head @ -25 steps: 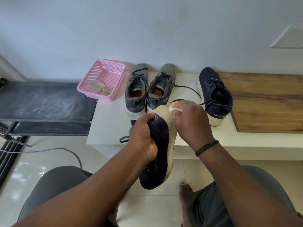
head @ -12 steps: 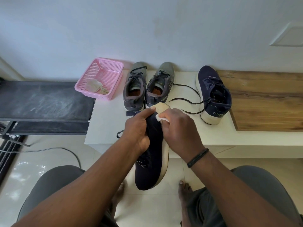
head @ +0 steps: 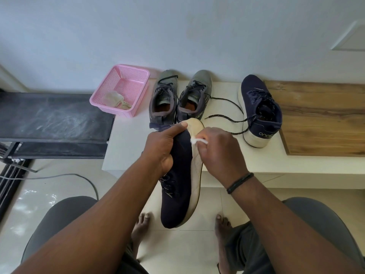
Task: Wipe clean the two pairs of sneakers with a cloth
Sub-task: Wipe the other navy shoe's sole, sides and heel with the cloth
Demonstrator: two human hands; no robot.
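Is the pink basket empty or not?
Not empty. The pink basket holds a crumpled pale cloth in its near corner.

Basket (head: 126, 80) far left on bench (head: 126, 153); sneaker pair (head: 178, 97) right of it; single sneaker (head: 258, 109) further right; held sneaker (head: 178, 186) nearest.

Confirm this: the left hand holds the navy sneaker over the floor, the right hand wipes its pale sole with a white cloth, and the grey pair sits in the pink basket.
One error: the grey pair of sneakers stands on the white bench top, beside the pink plastic basket, not in it. The head view shows this; the rest holds.
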